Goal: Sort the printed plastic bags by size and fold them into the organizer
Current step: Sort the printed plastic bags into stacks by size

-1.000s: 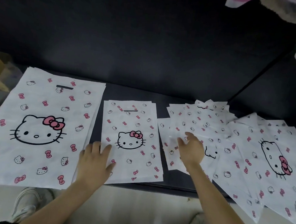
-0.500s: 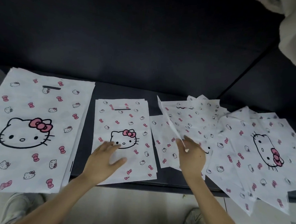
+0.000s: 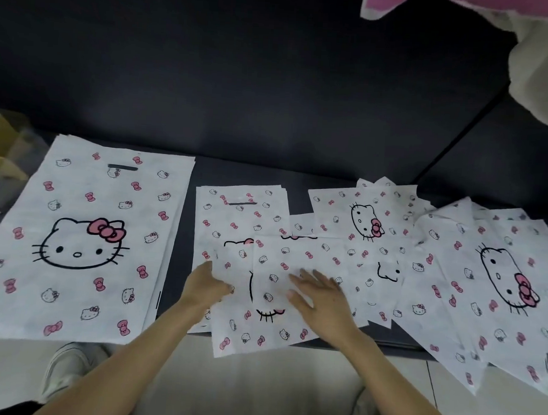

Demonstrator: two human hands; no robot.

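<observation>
- My left hand [image 3: 208, 286] pinches the near-left edge of one medium bag [image 3: 261, 305]. The fingers look tucked under the plastic, so I can steer the bag.
- My right hand [image 3: 318, 305] lies flat on top of the same bag with its fingers spread and gripping nothing. It presses down so the slippery sheet can't skate away.
- The bag sits crooked over the medium stack [image 3: 240, 212] at the middle of the desk's [image 3: 268, 175] front edge. Its near end hangs past that edge and its print lies sideways, so I judge it needs turning to match.
- The large stack [image 3: 83, 238] lies squared up towards the left end, kept apart so the sizes don't mix.
- The unsorted heap [image 3: 484, 282] fans out over the right end and spills off the front.
- The organizer [image 3: 1, 167], if that's what the yellowish box is, waits at the far-left corner. I reckon folding comes later.
</observation>
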